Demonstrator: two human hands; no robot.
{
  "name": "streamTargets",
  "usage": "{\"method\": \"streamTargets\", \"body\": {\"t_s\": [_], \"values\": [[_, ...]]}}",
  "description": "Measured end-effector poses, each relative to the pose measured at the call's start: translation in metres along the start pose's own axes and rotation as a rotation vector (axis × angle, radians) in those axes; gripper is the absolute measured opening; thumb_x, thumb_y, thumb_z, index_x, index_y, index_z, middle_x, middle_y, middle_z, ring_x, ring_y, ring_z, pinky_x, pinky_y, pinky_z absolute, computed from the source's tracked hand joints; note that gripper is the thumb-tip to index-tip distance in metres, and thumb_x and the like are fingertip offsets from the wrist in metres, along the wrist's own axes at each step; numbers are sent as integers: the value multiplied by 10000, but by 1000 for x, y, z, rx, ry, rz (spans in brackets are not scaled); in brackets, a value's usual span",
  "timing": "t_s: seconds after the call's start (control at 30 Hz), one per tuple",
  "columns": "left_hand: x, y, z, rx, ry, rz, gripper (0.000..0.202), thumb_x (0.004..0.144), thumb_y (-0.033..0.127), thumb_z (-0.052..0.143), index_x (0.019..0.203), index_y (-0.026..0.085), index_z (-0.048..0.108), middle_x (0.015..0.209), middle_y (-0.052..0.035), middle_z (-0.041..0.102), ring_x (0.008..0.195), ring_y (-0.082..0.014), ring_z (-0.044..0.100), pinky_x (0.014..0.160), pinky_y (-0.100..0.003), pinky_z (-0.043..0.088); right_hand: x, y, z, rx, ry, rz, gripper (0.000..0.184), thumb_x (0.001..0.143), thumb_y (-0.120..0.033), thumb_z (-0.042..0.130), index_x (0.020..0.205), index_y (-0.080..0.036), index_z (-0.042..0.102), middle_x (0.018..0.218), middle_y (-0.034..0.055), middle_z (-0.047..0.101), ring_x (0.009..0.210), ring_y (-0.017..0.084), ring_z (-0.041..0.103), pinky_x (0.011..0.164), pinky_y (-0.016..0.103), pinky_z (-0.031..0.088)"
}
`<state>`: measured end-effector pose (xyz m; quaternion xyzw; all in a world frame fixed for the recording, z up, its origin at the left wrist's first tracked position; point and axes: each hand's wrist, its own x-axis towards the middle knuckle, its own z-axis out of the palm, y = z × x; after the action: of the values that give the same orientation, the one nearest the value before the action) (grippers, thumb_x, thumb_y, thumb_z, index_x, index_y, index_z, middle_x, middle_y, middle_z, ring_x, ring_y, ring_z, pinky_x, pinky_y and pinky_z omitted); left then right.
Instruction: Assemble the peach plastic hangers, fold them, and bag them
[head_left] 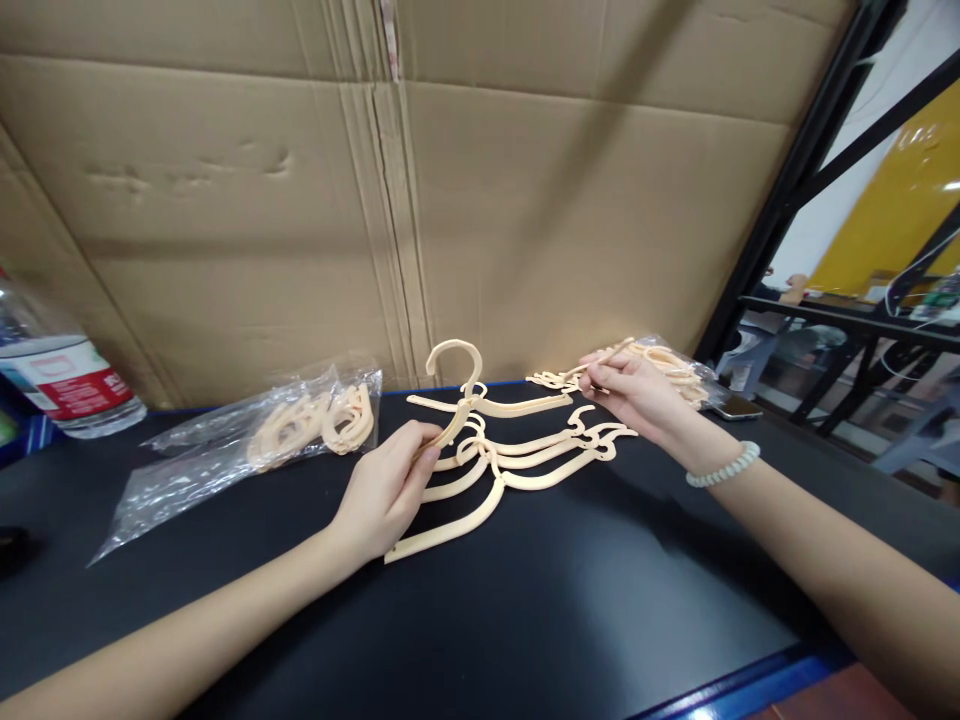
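My left hand (382,492) is closed around one arm of a cream plastic clothes hanger (525,408), raised above the table with its hook upward. Below it, several similar cream hangers (544,480) lie overlapping on the black table (510,620), partly covered by my left hand. Over to the right, my right hand (634,392) pinches a slim cream plastic piece (619,349), its lower end hidden by the fingers. Behind that hand rest more loose cream pieces (551,380) and a clear bag (694,378) of cream plastic parts.
On the left lies a clear plastic bag (202,468) with cream parts (349,418) inside. A large bottle (82,385) stands at the far left. A cardboard wall (247,220) closes off the back. At right are a phone-like object (736,406) and a black metal frame (799,190).
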<state>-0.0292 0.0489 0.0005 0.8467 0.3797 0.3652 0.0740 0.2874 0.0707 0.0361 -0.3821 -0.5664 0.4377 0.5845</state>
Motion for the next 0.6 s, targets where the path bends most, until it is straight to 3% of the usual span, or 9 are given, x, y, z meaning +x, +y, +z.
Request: {"method": "streamTargets", "body": {"t_s": [0.1, 0.17, 0.37, 0.6], "values": [[0, 0, 0, -1, 3, 8, 212, 982, 322, 350, 983, 210, 531, 814, -19, 602, 711, -184, 571, 649, -301, 456, -2, -1, 3, -55, -25, -4, 363, 749, -459, 727, 641, -216, 479, 543, -62, 382, 528, 101, 420, 565, 273, 440], [0, -1, 0, -1, 6, 14, 208, 982, 314, 352, 981, 208, 531, 813, -18, 599, 713, -181, 572, 649, -300, 455, -3, -2, 6, -46, -16, -4, 375, 764, -472, 712, 659, -223, 452, 558, -65, 354, 518, 97, 384, 519, 258, 409], [0, -2, 0, -19, -1, 15, 197, 985, 301, 352, 986, 208, 526, 831, -16, 595, 719, -180, 567, 657, -295, 444, -7, -4, 11, 38, -20, 116, 321, 850, -491, 600, 780, -221, 442, 705, -7, 554, 515, 97, 468, 456, 245, 393], [-1, -2, 0, -39, -11, 10, 191, 986, 296, 365, 992, 202, 531, 833, -9, 587, 718, -173, 559, 659, -288, 433, -4, -3, 9, 55, 16, 168, 263, 861, -399, 608, 795, -221, 426, 729, 18, 647, 461, 81, 451, 421, 231, 358]]}}
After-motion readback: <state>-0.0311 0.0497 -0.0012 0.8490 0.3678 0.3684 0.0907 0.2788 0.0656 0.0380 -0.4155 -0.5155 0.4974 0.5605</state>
